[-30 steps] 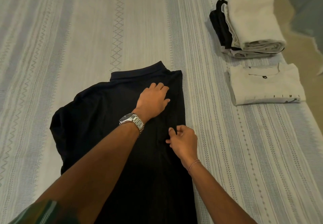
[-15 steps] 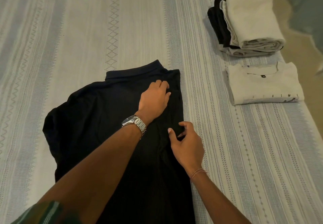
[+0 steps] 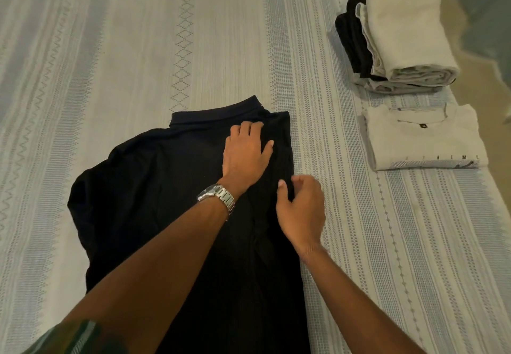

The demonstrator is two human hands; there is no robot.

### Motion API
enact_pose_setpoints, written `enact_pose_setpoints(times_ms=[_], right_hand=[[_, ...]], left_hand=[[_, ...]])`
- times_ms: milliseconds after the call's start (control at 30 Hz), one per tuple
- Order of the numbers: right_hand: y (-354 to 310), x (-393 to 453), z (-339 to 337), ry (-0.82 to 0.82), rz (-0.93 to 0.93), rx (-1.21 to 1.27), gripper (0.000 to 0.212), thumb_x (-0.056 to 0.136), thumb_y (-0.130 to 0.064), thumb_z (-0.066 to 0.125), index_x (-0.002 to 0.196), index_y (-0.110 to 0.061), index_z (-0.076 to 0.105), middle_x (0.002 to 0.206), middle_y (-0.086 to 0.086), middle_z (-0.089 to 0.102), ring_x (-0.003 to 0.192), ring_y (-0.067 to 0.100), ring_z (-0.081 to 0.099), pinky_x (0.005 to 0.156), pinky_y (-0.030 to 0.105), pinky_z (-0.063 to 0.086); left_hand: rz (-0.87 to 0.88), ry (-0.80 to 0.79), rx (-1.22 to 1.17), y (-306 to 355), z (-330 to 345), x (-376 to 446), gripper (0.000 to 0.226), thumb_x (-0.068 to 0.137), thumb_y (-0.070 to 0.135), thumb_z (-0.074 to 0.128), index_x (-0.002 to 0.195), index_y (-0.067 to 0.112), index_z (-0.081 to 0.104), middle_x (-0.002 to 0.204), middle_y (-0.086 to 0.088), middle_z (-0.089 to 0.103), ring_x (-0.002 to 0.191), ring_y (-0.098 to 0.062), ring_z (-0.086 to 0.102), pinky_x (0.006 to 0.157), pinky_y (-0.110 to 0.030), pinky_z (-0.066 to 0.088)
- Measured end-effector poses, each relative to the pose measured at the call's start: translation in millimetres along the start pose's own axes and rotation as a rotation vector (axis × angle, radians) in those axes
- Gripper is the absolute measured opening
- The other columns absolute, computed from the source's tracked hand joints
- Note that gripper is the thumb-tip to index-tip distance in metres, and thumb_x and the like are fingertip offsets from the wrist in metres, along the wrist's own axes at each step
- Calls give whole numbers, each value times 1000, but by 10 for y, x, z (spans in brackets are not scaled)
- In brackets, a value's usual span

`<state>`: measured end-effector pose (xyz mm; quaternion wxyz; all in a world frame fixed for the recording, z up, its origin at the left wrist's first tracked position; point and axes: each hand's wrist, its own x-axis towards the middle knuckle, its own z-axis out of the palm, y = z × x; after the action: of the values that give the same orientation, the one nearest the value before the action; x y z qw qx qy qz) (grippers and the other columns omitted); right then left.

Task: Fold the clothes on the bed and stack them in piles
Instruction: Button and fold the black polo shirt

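Note:
A black collared shirt [image 3: 154, 187] lies flat on the striped bedspread [image 3: 110, 49], collar pointing away from me, its right side folded in to a straight edge. My left hand [image 3: 244, 154], with a metal watch on the wrist, presses flat on the shirt just below the collar. My right hand [image 3: 301, 210] is at the shirt's right edge, thumb and fingers pinching the black fabric there. At the right edge of the bed lies a folded white shirt [image 3: 423, 139], and beyond it a pile of folded clothes [image 3: 395, 38], white on top and black beneath.
The bed's right edge runs just past the two piles, with bare floor [image 3: 486, 82] beyond it. The bedspread stretches wide to the left and beyond the black shirt.
My right hand has slid a little to the right along the shirt's folded edge. My left hand stays pressed near the collar. The view has shifted slightly.

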<state>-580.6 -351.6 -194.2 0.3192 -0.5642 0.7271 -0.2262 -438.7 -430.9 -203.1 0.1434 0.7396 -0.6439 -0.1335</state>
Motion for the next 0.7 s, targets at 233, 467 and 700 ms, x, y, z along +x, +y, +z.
enact_pose_setpoints(times_ms=[233,467,700], right_hand=[[-87,550,82,-117,143,188,25,100,-36,61,111,-13,60,95,1,69,91,17,66,83,35,53],[-3,720,11,-218,238,272,36,99,-39,65,75,-11,62,64,-4,60,63,13,58,62,27,49],[54,635,-49,-193,149,185,32,102,-42,56,79,-21,55,69,-9,60,62,5,54,55,15,37]], left_hand=[[-93,-176,-139,180,-2,560,52,98,54,56,130,13,60,120,-6,65,111,-24,59,95,-41,45],[-135,-189,-343,268,122,1010,27,98,32,65,84,8,65,70,6,56,65,-9,53,67,-32,49],[-31,3,-253,178,308,915,29,100,44,58,96,18,69,78,5,66,69,-13,58,60,-31,46]])
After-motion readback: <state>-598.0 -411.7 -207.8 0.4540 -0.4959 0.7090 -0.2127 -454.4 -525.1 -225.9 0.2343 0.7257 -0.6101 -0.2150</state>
